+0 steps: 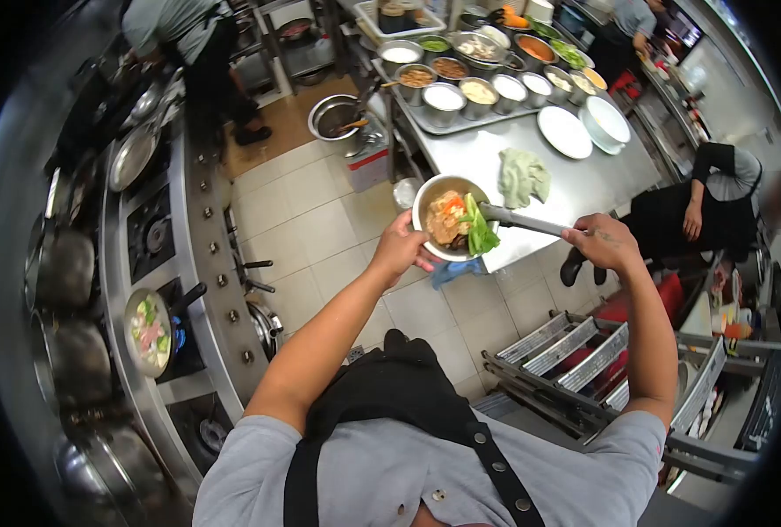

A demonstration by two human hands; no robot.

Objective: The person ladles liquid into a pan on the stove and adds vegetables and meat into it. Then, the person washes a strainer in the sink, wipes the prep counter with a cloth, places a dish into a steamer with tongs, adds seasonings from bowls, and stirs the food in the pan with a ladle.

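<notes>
A round bowl (423,195) with a pale rim holds brownish food, orange strips and green leaves (481,230). My left hand (401,249) grips its left side, with the fingers partly hidden behind it. Metal tongs (531,221) reach in from the right, their tips against the greens. My right hand (605,242) is closed round the far end of the tongs. Just beyond the bowl, a crumpled green cloth (524,177) lies on the steel table (469,154).
Metal containers (444,98) of ingredients, a white plate (565,133) and white bowls (607,123) stand on the table. On the left stove (199,307), a pan (149,334) of food sits by a blue flame. Other people (654,206) are at the right and back. A metal rack (575,360) is lower right.
</notes>
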